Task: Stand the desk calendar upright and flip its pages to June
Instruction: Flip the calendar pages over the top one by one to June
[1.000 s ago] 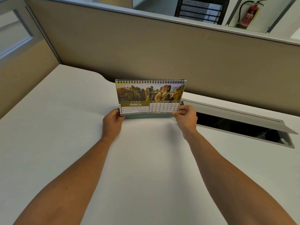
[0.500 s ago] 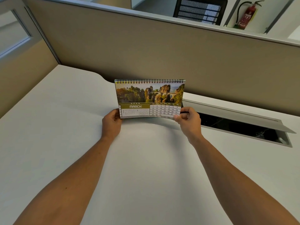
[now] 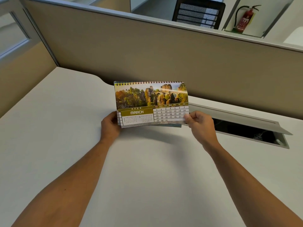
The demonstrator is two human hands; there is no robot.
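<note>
At the far left a beige partition (image 3: 147, 51) ran along the back of the white table (image 3: 57, 136). The left hand (image 3: 110, 125) gripped the lower left corner of the desk calendar (image 3: 151, 104), its fingers wrapped behind the stack and thumb against the edge, much as it had half a second before. The calendar stood upright near the middle of the table, in front of the partition, spiral binding on top and its face toward the camera. The front page showed MARCH 2026, with a photo of rock towers and a stone bridge above the date grid.

The main change was at the page's lower right. A second earlier the sheet lay flat against the stack; now it bowed outward, its bottom edge lifted clear of the pages beneath, which showed as a thin fanned band below it. The right hand (image 3: 200, 124) pinched that lower right corner of the March sheet, thumb and forefinger pressed together on the paper, and sat slightly lower and farther right than before.

To the right, an open cable hatch (image 3: 246, 128) was set into the table, its lid tilted up. Beyond the partition, a red fire extinguisher (image 3: 245, 19) hung at upper right.
</note>
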